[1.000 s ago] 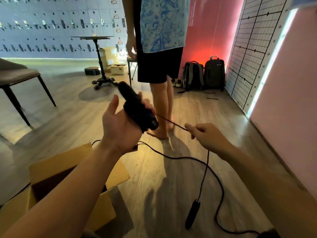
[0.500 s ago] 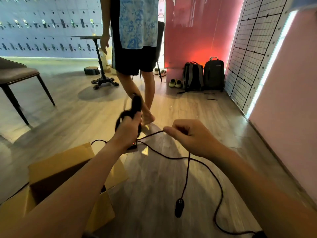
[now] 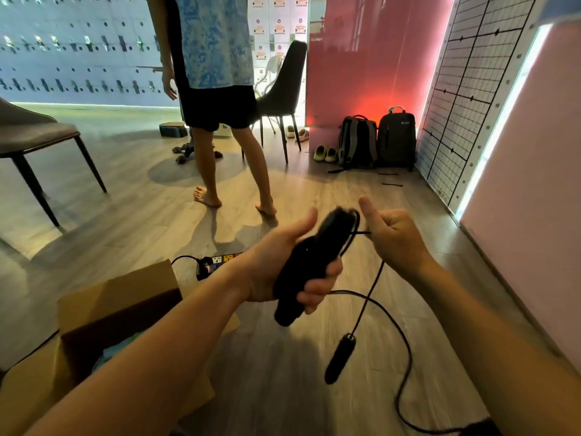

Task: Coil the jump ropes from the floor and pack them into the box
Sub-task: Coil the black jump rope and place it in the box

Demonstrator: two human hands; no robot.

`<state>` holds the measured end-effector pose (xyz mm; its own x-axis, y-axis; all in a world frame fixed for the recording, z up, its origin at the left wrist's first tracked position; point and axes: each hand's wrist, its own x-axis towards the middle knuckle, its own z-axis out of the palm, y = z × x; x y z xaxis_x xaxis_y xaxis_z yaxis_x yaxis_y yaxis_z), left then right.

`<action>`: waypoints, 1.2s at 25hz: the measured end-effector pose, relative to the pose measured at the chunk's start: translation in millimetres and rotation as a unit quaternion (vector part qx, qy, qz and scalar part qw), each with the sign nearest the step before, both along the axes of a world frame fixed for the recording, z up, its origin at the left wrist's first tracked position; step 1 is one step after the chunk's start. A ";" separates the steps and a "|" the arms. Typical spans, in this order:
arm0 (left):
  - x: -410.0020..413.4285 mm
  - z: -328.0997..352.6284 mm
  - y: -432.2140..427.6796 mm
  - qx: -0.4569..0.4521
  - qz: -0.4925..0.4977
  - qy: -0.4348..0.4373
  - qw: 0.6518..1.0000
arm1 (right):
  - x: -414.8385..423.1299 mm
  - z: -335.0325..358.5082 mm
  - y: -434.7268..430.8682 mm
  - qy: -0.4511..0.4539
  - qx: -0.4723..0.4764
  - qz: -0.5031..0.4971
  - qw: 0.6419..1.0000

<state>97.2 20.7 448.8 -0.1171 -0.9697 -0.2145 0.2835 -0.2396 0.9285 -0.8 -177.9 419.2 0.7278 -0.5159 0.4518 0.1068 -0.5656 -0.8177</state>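
Observation:
My left hand (image 3: 276, 265) grips a black jump rope handle (image 3: 309, 262) with cord wound on it, held out over the floor. My right hand (image 3: 393, 237) pinches the thin black cord (image 3: 364, 232) just right of the handle's top, thumb up. From there the cord drops to the second black handle (image 3: 339, 357), which hangs just above the floor. More cord (image 3: 405, 350) loops on the floor to the lower right. An open cardboard box (image 3: 116, 313) stands at the lower left, partly hidden by my left forearm.
A barefoot person (image 3: 220, 99) stands ahead on the wooden floor. A power strip (image 3: 217, 261) lies beyond the box. Chairs stand at left (image 3: 34, 133) and centre back (image 3: 283, 92). Two backpacks (image 3: 377, 140) and shoes line the red wall. A pink wall runs along the right.
The person has stepped away, farther left and back. My left hand turned the handle and came right; my right hand moved up close to the handle's top. The dangling handle rose slightly.

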 end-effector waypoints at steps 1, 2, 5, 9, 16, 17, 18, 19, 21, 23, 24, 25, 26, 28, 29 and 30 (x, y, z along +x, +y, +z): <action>-1.8 3.1 0.4 -0.045 0.020 0.065 0.997 | 0.1 -1.6 3.1 0.040 0.018 0.023 0.999; -1.7 4.8 1.2 -0.094 0.048 0.121 0.987 | 1.2 -4.6 6.8 0.094 0.033 0.051 0.994; -1.2 4.4 -0.3 -0.220 0.167 0.244 0.930 | 3.3 -16.3 11.4 0.297 0.043 0.119 0.947; 23.8 -2.8 -4.4 -0.313 0.406 0.273 0.814 | 0.2 -25.7 2.7 0.444 -0.002 0.127 0.887; 76.6 -39.3 -6.5 -0.120 0.612 -0.009 0.782 | -20.1 2.2 4.1 0.360 0.029 0.192 0.913; 75.3 -44.0 -7.0 -0.079 0.579 -0.101 0.805 | -20.7 7.4 8.5 0.323 0.038 0.206 0.923; 72.1 -46.8 -6.0 -0.033 0.522 -0.191 0.830 | -20.7 12.3 13.0 0.281 0.049 0.216 0.934; 67.1 -48.2 -3.9 0.013 0.447 -0.263 0.855 | -20.6 16.8 17.3 0.239 0.059 0.221 0.944; 51.0 -43.9 1.6 0.099 0.279 -0.330 0.897 | -19.4 21.9 22.2 0.178 0.054 0.211 0.960; 35.1 -37.4 4.1 0.138 0.148 -0.298 0.933 | -17.1 21.5 23.1 0.136 0.029 0.172 0.975; 28.5 -32.5 3.9 0.143 0.101 -0.276 0.945 | -16.3 20.0 21.9 0.122 0.019 0.153 0.981; 22.7 -26.3 3.8 0.140 0.064 -0.260 0.953 | -15.4 18.0 20.3 0.114 0.012 0.138 0.984; 18.7 -20.1 3.6 0.128 0.037 -0.246 0.960 | -15.1 16.2 18.8 0.115 0.008 0.128 0.985; 11.2 -6.1 4.6 0.080 0.009 -0.186 0.979 | -14.3 12.1 16.2 0.132 0.025 0.124 0.983; 8.3 -0.5 5.3 0.051 0.010 -0.137 0.989 | -13.8 10.3 15.6 0.146 0.042 0.133 0.979; 5.6 4.3 5.9 0.018 0.023 -0.085 0.996 | -13.7 9.3 15.8 0.165 0.057 0.144 0.974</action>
